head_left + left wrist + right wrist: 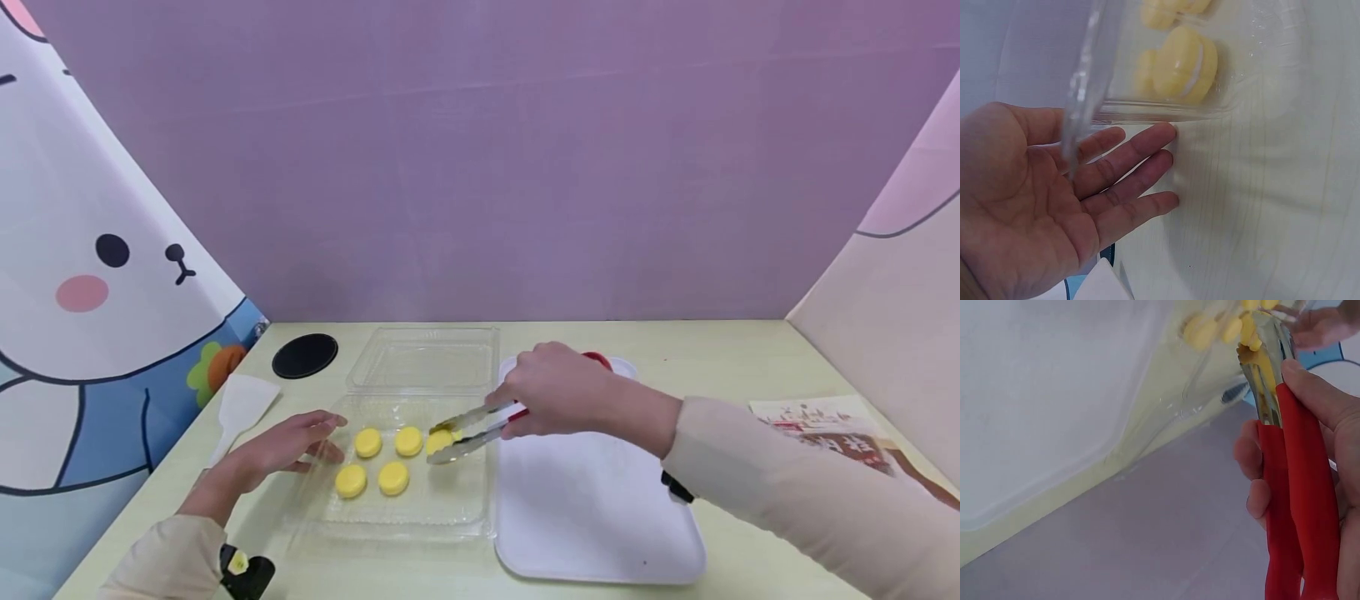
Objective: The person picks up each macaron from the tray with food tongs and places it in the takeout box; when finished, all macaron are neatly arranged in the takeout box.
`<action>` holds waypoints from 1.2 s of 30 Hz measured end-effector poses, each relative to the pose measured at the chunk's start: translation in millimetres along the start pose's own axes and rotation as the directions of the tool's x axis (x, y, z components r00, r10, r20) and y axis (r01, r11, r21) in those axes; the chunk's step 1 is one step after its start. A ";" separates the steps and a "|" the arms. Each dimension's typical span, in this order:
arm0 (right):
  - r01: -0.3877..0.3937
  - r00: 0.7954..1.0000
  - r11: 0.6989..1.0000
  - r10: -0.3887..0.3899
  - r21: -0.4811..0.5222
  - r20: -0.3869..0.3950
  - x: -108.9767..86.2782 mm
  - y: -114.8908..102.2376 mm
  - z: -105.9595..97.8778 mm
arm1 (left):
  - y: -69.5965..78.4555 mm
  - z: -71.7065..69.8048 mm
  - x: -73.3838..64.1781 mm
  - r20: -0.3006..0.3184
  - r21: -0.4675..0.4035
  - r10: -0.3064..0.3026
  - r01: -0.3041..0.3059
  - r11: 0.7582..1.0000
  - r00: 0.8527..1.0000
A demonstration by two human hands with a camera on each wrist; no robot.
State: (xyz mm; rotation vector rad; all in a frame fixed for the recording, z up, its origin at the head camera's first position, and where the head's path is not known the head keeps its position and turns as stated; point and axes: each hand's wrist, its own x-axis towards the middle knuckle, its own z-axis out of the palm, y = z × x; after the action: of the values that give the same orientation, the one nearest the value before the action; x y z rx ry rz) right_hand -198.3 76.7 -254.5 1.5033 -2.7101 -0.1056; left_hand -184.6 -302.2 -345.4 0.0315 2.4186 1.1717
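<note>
My right hand (562, 390) grips metal tongs (474, 442) with red handles (1304, 469). The tong tips lie inside a clear plastic box (442, 510), on either side of a yellow macaron (439, 442). Several more yellow macarons (393, 478) sit in the box to the left and front of the tips. At the box's left side is my left hand (288, 446), palm turned toward the box and fingers loosely extended. In the left wrist view its fingers reach under the box's clear rim (1079, 94), and one macaron (1185, 65) shows a white filling.
The box's lid (423, 358) lies folded back behind it. A white tray (600, 517) stands directly right of the box. Left of the box are a white spatula (246, 402) and a black disc (305, 356). A printed packet (832, 433) lies at the far right, partly behind my sleeve.
</note>
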 end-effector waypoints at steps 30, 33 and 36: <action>-0.017 0.998 0.998 0.014 0.054 0.057 9.6 -9.9 24.4 | 2.3 1.2 1.3 0.000 0.004 -0.013 0.013 1.000 1.000; -0.028 0.999 0.995 0.026 0.098 0.021 3.9 -6.0 21.5 | 1.8 1.1 1.3 -0.001 0.004 -0.013 0.013 1.000 1.000; -0.012 0.999 0.994 0.017 0.108 -0.050 -2.1 -0.8 20.8 | 0.7 1.0 1.8 0.000 0.005 -0.010 0.010 1.000 1.000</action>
State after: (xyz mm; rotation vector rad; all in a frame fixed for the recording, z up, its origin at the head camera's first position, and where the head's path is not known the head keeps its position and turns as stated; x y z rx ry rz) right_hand -197.9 78.9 -275.2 1.4904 -2.7270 0.0798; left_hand -186.0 -300.6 -346.0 0.0206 2.4194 1.1610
